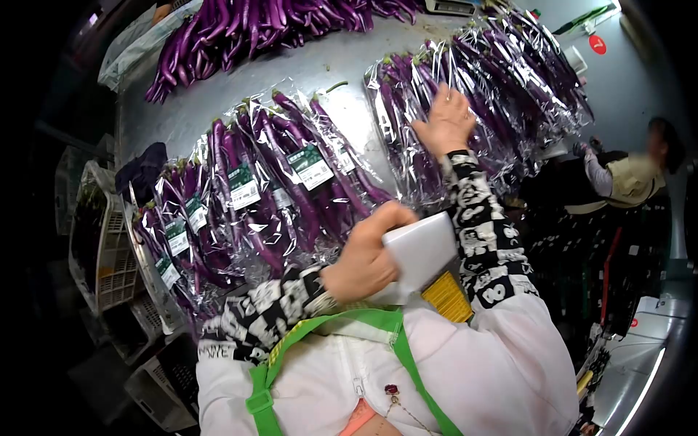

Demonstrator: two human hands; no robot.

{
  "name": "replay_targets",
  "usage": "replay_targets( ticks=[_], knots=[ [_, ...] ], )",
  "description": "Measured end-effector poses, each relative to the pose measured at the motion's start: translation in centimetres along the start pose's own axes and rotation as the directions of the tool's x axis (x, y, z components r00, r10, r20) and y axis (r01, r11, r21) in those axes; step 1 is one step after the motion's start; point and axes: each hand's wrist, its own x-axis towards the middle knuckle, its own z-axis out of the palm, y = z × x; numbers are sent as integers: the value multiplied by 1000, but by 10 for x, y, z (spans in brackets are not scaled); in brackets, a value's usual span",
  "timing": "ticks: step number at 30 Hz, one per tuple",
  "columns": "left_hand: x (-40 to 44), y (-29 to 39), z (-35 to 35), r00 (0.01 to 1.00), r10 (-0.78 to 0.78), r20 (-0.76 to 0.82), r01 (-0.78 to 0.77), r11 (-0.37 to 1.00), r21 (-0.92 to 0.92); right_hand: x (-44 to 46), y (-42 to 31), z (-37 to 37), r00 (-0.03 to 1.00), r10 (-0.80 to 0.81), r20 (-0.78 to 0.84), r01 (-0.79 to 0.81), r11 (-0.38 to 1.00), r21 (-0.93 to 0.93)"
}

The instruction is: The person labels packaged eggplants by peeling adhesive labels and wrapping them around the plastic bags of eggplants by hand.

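Note:
My left hand is closed around the edge of a white rectangular block, held in front of my chest; blur hides what kind of thing it is. My right hand reaches forward with fingers spread, resting on a row of eggplants in clear bags at the right of the table. No labels show on that row. Left of it lie more bagged eggplants, long and purple. Several carry a green and white label.
Loose eggplants are heaped at the far side of the metal table. Plastic crates stand at the left. A dark cloth lies at the table's left edge. Another person is at the right.

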Motion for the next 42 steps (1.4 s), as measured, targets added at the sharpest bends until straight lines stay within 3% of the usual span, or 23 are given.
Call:
replay_targets(
  ticks=[3,5,8,11,13,15,16,20,21,23,25,27,28,29,30,31,32,33,35,37,39,40,42],
  knots=[
    [41,2,44,975,-151,164,198,924,-327,21,64,-6,927,146,345,-139,989,-45],
    [62,0,75,958,-134,253,238,865,-443,27,85,-5,832,149,534,-160,987,-26],
    [99,2,97,914,-211,345,392,677,-623,35,104,-16,845,109,524,-168,984,66],
    [139,-21,91,894,-401,199,422,608,-673,58,141,-26,899,-68,432,-55,963,265],
    [157,-47,76,823,-563,82,473,597,-648,74,165,-40,840,-174,514,-176,809,561],
    [165,-74,67,755,-652,66,499,508,-702,74,179,-74,782,-170,599,-397,605,690],
    [165,-86,66,760,-645,84,513,515,-687,80,194,-80,770,-224,598,-394,570,721],
    [184,-100,86,735,-666,125,559,491,-668,69,195,-125,913,-119,390,-249,594,765],
    [194,-96,94,714,-684,151,583,461,-669,66,194,-131,967,-154,203,-42,687,725],
    [224,-85,105,755,-596,272,596,452,-664,55,181,-153,991,-123,50,55,723,688],
    [261,-74,117,809,-527,259,542,502,-674,52,185,-160,993,-119,-26,105,728,677],
    [302,-81,108,845,-527,92,507,735,-450,45,177,-165,996,37,82,-87,635,768],
    [325,-113,97,905,-375,-202,323,913,-251,42,171,-158,996,38,77,-82,697,712],
    [347,-156,83,887,-135,-441,159,987,17,41,166,-141,999,-13,-44,38,774,632],
    [361,-187,60,797,-142,-587,249,963,106,41,163,-113,989,-44,-138,117,804,583],
    [365,-204,36,683,-125,-720,351,920,173,39,155,-89,994,-34,-105,91,786,611],
    [355,-205,19,695,-86,-714,400,872,284,32,135,-75,999,22,-35,4,798,603],
    [342,-207,6,702,-58,-710,457,801,387,27,129,-42,993,-50,-111,103,831,547],
    [326,-241,-19,759,-123,-639,479,770,422,22,112,11,998,-55,42,31,900,436],
    [298,-241,-29,777,-151,-611,463,794,393,22,110,56,975,-99,198,75,989,125],
    [285,-212,-32,758,-302,-578,567,745,353,20,86,41,974,-69,216,57,996,62],
    [280,-199,-35,741,-375,-557,615,711,339,21,86,45,979,-164,119,164,986,8],
    [233,-154,-30,855,-291,-430,430,861,271,22,90,51,975,-220,26,221,975,-29]
  ],
)
